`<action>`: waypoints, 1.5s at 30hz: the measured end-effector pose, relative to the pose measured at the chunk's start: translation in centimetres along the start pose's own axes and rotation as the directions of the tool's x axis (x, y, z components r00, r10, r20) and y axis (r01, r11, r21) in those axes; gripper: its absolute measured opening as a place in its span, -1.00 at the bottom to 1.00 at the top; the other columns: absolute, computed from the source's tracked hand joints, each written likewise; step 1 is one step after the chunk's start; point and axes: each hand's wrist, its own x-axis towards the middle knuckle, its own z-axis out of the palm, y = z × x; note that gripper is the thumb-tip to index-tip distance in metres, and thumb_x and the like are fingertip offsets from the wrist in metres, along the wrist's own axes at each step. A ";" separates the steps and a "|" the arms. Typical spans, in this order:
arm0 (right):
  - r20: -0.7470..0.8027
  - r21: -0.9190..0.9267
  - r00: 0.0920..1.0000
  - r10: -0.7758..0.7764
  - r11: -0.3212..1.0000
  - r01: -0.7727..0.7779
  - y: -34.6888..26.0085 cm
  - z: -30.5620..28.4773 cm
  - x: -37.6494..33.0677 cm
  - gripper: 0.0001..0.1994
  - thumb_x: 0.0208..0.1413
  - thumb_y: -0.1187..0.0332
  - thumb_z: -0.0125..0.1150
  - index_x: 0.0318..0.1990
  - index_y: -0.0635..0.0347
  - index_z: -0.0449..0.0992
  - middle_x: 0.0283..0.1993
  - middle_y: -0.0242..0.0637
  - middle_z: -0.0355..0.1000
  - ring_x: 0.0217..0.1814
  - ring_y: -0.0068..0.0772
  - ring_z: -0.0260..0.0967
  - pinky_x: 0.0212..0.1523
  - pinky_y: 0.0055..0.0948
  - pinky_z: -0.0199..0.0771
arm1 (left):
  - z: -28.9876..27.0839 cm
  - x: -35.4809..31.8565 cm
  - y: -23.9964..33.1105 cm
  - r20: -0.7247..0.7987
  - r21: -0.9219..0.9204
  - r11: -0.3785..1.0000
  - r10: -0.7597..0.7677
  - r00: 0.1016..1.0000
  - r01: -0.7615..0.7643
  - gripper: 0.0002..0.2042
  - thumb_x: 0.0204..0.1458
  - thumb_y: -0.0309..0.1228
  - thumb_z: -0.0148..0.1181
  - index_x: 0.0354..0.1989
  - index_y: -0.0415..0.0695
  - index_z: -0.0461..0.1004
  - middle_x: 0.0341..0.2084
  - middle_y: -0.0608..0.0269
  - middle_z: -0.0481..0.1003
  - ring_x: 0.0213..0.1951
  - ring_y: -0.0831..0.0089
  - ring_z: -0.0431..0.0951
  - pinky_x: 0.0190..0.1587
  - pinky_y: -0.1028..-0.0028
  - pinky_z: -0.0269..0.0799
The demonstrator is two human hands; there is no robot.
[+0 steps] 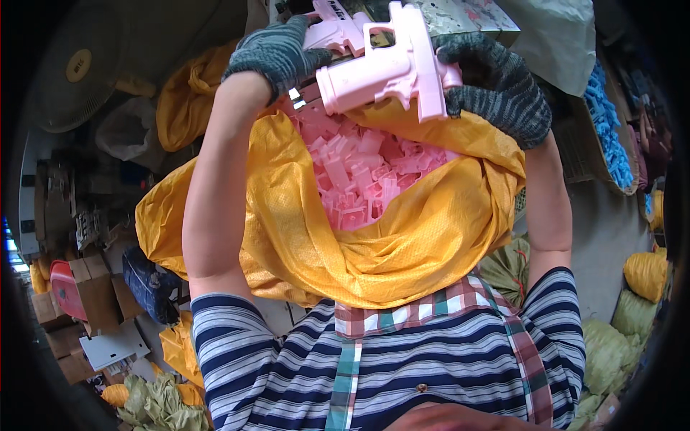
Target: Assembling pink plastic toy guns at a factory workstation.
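My right hand (503, 90), in a dark grey striped knit glove, grips a light pink plastic toy pistol (417, 61) by its barrel end. The pistol's handle points left. My left hand (277, 54), gloved alike, has its fingers closed at the edge of a second pink toy pistol (332, 34) with dark markings, partly hidden behind the first. Below both hands, a yellow woven sack (388, 269) gapes open against my body. Many small pink plastic parts (359, 169) fill its mouth.
A carton of blue plastic parts (609, 129) stands at the right. A fan (72, 72) is at the upper left, with cardboard boxes (100, 294) lower down. Greenish sacks (607, 352) lie at the lower right. A white sheet-like bag (553, 43) hangs at the upper right.
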 end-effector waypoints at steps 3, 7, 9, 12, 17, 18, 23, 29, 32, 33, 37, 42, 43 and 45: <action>-0.162 -0.105 0.982 -0.102 0.991 0.085 0.7 0.4 1.4 -0.57 -0.15 0.47 0.32 -0.04 0.18 0.40 -0.14 -0.35 0.40 -0.07 -0.53 0.33 -0.04 -0.50 0.37 | 1.8 -2.6 0.0 -0.419 0.497 0.866 0.297 0.858 -0.057 -0.48 -0.17 -0.25 0.15 0.05 -0.06 0.28 -0.11 0.04 0.40 -0.12 0.15 0.43 -0.08 0.17 0.31; -0.058 -0.130 0.988 -0.145 0.982 0.137 3.4 0.2 3.9 -0.55 -0.10 0.34 0.29 0.03 0.07 0.40 -0.02 -0.32 0.39 -0.02 -0.45 0.34 0.04 -0.46 0.34 | 2.7 -8.3 -1.8 -0.452 0.343 0.938 0.126 0.883 0.042 -0.44 -0.16 -0.14 0.23 0.04 -0.10 0.31 -0.30 0.05 0.43 -0.23 0.09 0.44 -0.13 0.24 0.34; -0.015 -0.270 0.986 -0.168 0.950 0.158 4.1 0.7 6.1 -0.55 -0.07 0.34 0.27 0.04 0.06 0.39 0.01 -0.33 0.37 0.02 -0.43 0.32 0.07 -0.45 0.32 | 2.5 -12.6 -4.6 -0.457 0.342 0.927 0.024 0.889 0.151 -0.44 -0.14 -0.10 0.21 0.02 -0.14 0.32 -0.29 0.03 0.44 -0.25 0.09 0.45 -0.15 0.24 0.35; 0.076 -0.615 0.938 -0.339 0.725 0.312 6.8 1.5 10.2 -0.58 -0.02 0.30 0.21 0.05 0.02 0.39 0.07 -0.33 0.33 0.07 -0.39 0.30 0.09 -0.45 0.30 | 1.7 -17.9 -8.1 -0.381 0.291 0.843 -0.333 0.863 0.453 -0.41 -0.12 -0.11 0.21 0.07 -0.16 0.28 -0.17 -0.02 0.43 -0.17 0.09 0.45 -0.10 0.22 0.34; 0.119 -0.562 0.959 -0.258 0.779 0.279 3.0 0.9 10.9 -0.67 -0.03 0.36 0.10 -0.07 0.26 0.40 -0.06 -0.07 0.36 0.03 -0.12 0.30 0.04 -0.30 0.28 | 2.3 -20.6 -10.8 -0.290 0.417 0.704 -0.496 0.819 0.574 -0.35 -0.11 -0.08 0.19 0.13 -0.16 0.21 -0.04 -0.06 0.36 -0.01 0.06 0.36 0.04 0.22 0.24; 0.061 -0.540 0.955 -0.290 0.795 0.276 2.0 1.5 10.2 -0.67 -0.03 0.38 0.11 -0.07 0.26 0.41 -0.05 -0.06 0.36 0.00 -0.15 0.33 0.00 -0.31 0.31 | 2.8 -20.6 -10.9 -0.324 0.398 0.765 -0.400 0.857 0.507 -0.36 -0.11 -0.10 0.19 0.14 -0.14 0.20 0.00 -0.06 0.33 0.04 0.06 0.33 0.09 0.23 0.20; 0.465 -0.300 0.884 -0.036 0.934 0.196 0.6 5.3 7.0 -0.72 0.02 0.35 0.13 -0.07 0.14 0.45 -0.15 -0.28 0.46 -0.09 -0.28 0.40 -0.02 -0.37 0.37 | 3.9 -15.6 -1.6 -0.340 -0.016 0.961 0.254 0.906 -0.275 -0.54 -0.10 -0.44 0.20 0.05 -0.17 0.31 -0.01 0.05 0.36 0.06 0.14 0.32 0.12 0.30 0.19; 0.420 -0.569 0.898 0.130 0.809 0.149 11.9 17.0 4.5 -0.39 -0.15 0.22 0.25 0.11 0.22 0.26 -0.03 0.01 0.37 0.02 -0.01 0.32 0.02 -0.29 0.31 | 5.6 -16.9 4.4 0.606 -0.139 0.939 0.332 0.723 -0.315 -0.63 0.03 -0.15 0.05 -0.13 -0.18 0.43 -0.38 0.04 0.48 -0.23 0.13 0.44 -0.13 0.27 0.36; 0.458 -0.591 0.850 0.261 0.804 0.071 12.1 15.9 3.1 -0.44 -0.14 0.24 0.24 0.07 0.22 0.29 -0.09 0.02 0.39 -0.06 -0.02 0.37 -0.04 -0.28 0.35 | 7.1 -16.8 2.0 0.558 -0.151 0.930 0.360 0.748 -0.334 -0.66 0.03 -0.13 0.03 -0.28 -0.19 0.48 -0.52 0.04 0.46 -0.34 0.12 0.45 -0.25 0.25 0.37; 0.543 -0.566 0.781 0.308 0.822 0.069 10.4 15.1 3.1 -0.49 -0.12 0.26 0.23 0.03 0.23 0.33 -0.14 0.01 0.42 -0.13 -0.04 0.41 -0.08 -0.27 0.38 | 6.7 -17.7 1.6 0.511 -0.172 0.932 0.362 0.779 -0.320 -0.67 0.03 -0.14 0.03 -0.31 -0.20 0.48 -0.52 0.03 0.46 -0.34 0.11 0.45 -0.24 0.24 0.37; 0.685 -0.578 0.639 0.350 0.795 0.185 6.5 11.0 2.9 -0.67 -0.06 0.32 0.17 -0.10 0.22 0.43 -0.33 -0.04 0.45 -0.38 -0.13 0.46 -0.24 -0.32 0.44 | 6.5 -18.5 1.1 0.482 -0.259 0.937 0.336 0.809 -0.235 -0.66 0.03 -0.17 0.05 -0.24 -0.23 0.47 -0.39 0.00 0.48 -0.26 0.11 0.46 -0.16 0.27 0.37; 0.243 -0.068 0.951 -0.193 0.974 0.215 3.7 4.5 0.7 -0.68 0.03 0.42 0.16 -0.02 0.21 0.37 -0.15 -0.25 0.44 -0.14 -0.43 0.42 -0.12 -0.45 0.43 | 7.1 -17.3 1.3 0.367 -0.600 0.794 0.161 0.916 0.101 -0.63 0.06 -0.26 0.09 -0.05 -0.26 0.40 -0.21 0.02 0.49 -0.11 0.28 0.47 -0.01 0.39 0.34; 0.172 0.074 0.974 -0.146 0.988 0.135 2.9 4.5 0.5 -0.66 -0.02 0.42 0.20 -0.05 0.23 0.39 -0.16 -0.23 0.45 -0.19 -0.40 0.44 -0.13 -0.44 0.47 | 8.0 -17.3 1.0 0.170 -0.650 0.760 0.125 0.978 0.016 -0.60 0.07 -0.30 0.10 0.04 -0.28 0.33 -0.15 0.08 0.47 -0.08 0.38 0.45 0.03 0.43 0.29; 0.165 0.163 0.985 -0.042 0.987 0.015 2.0 4.6 0.9 -0.69 -0.05 0.43 0.26 -0.11 0.26 0.42 -0.21 -0.26 0.44 -0.26 -0.46 0.45 -0.16 -0.51 0.50 | 8.4 -16.0 2.6 -0.001 -0.847 0.531 0.044 0.999 -0.025 -0.59 0.06 -0.23 0.11 0.01 -0.25 0.36 -0.24 0.11 0.49 -0.16 0.35 0.48 -0.02 0.42 0.34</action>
